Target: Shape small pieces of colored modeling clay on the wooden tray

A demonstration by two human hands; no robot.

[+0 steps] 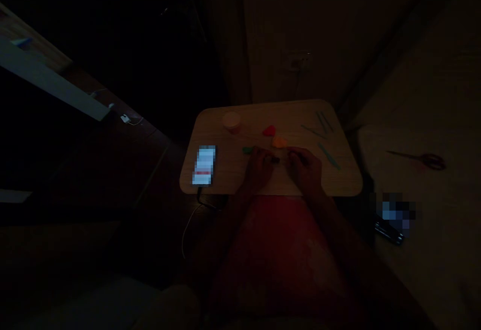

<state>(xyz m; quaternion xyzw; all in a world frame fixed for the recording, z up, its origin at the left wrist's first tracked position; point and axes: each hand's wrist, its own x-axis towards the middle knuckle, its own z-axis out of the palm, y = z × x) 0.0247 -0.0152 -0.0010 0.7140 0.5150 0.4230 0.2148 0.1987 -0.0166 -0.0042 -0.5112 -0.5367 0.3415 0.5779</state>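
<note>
In dim light, my left hand (260, 165) rests over the small wooden table with its fingers curled around a small dark lump (276, 160), which shows at the fingertips. My right hand (305, 168) is close beside it, fingers bent together; what they hold, if anything, is too dark to make out. Just beyond my hands lie an orange clay-like lump (279, 142) and a red one (269, 130). A green piece (248, 150) sticks out beside my left hand.
On the table (259, 112) are a round tub (232, 121), a lit phone (205, 165) with a cable, a flat teal modelling tool (329, 156) and several thin sticks (313, 131). Scissors (432, 161) and a dark object (389, 232) lie on the surface to the right.
</note>
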